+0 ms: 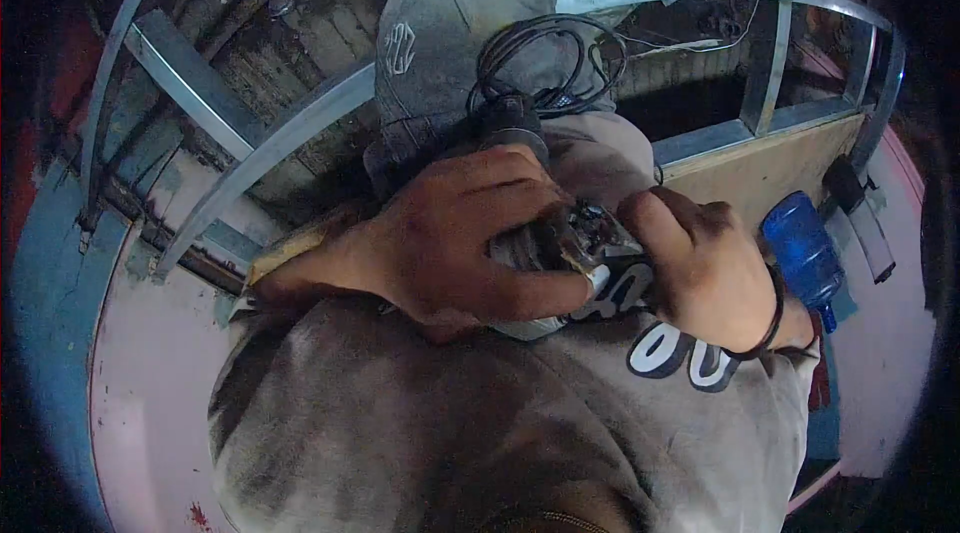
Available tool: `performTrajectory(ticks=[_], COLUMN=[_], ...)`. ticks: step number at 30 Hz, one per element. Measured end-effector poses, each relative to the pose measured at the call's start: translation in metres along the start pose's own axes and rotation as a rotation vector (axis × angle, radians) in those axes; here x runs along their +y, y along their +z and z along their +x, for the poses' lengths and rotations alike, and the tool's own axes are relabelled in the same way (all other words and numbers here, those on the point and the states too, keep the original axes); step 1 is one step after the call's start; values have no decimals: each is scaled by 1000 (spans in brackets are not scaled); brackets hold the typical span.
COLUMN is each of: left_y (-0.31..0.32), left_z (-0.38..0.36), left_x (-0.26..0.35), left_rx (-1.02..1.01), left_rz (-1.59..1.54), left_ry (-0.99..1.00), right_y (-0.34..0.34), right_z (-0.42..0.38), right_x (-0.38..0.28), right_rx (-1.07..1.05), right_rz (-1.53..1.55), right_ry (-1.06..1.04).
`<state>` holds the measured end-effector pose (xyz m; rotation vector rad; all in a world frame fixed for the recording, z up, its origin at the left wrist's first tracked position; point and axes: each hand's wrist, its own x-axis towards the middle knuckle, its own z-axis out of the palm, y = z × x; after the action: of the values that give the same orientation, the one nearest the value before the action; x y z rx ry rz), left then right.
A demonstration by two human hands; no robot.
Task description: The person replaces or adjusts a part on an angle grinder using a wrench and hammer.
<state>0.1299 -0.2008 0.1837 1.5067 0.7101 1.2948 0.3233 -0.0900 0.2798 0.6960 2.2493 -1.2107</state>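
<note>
Nearest the camera is your grey sweatshirt [420, 433], soiled, filling the lower frame. Its chest carries large white outlined lettering [690, 358]; only rounded shapes like "00" show below your right wrist, and the rest is covered, so the wording cannot be read.

Just above that lettering, your left hand [465, 238] is closed over a power tool [560, 248], fingers wrapped across its body and fingertips reaching toward the right. Your right hand [700, 268] is closed on the same tool from the other side, thumb pressed near its exposed metal parts. A dark band [772, 318] circles your right wrist. The tool sits against your chest, between both hands, directly above the lettering. No brand plate on the tool can be made out.

Above the tool, its black cable [550, 58] lies in loose coils on your raised knee, clad in grey trousers [460, 23]. The trouser leg bears a small white outlined emblem [400, 48]; its characters are too small to read.

Right of the lettering, just beyond your right hand, a blue translucent bottle [805, 258] lies tilted on the pink floor [150, 353]. Its contents cannot be determined; no label is visible.

Beyond your knee, a grey metal frame [300, 128] of bars runs across the upper view, with a board panel [760, 173] behind the bottle.
</note>
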Motion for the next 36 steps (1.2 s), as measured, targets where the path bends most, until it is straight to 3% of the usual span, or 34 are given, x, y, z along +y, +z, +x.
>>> performTrajectory(ticks=[6,9,11,15,18,20,21,23,28,30,33,34,36], left_y=[2,5,10,9,7,4,6,5,-14,-25,-40,-42,-54], left_z=[7,6,6,1,0,0,-3,-7,1,6,3,-3,-9], left_x=[11,11,11,8,4,0,-1,-4,-8,-15,-18,-20,-17], left_rx=[-74,-85,-32,-32,-33,-91,-88,49,9,9,-15,49,111], left_rz=[14,10,20,-6,40,28,32,68,-33,-105,-235,-332,-552], left_ry=[-136,-141,-184,-138,-104,-49,-48,-35,-19,-31,-141,-74,-66], right_y=[-18,-19,-18,-5,11,32,32,34,25,37,31,28,29], right_z=[-4,-8,-8,-8,0,12,23,33,65,73,79,81,85], right_x=[-14,-20,-18,0,24,44,42,42,68,70,52,47,43], right_rx=[-85,-182,-106,-149,-98,152,252,280,303,550,629,563,595], right_rz=[-83,-69,-38,-187,-34,118,73,96,175,303,469,558,707], right_ry=[29,173,89,6,-112,-393,-408,-458,-697,-543,-271,-199,-243])
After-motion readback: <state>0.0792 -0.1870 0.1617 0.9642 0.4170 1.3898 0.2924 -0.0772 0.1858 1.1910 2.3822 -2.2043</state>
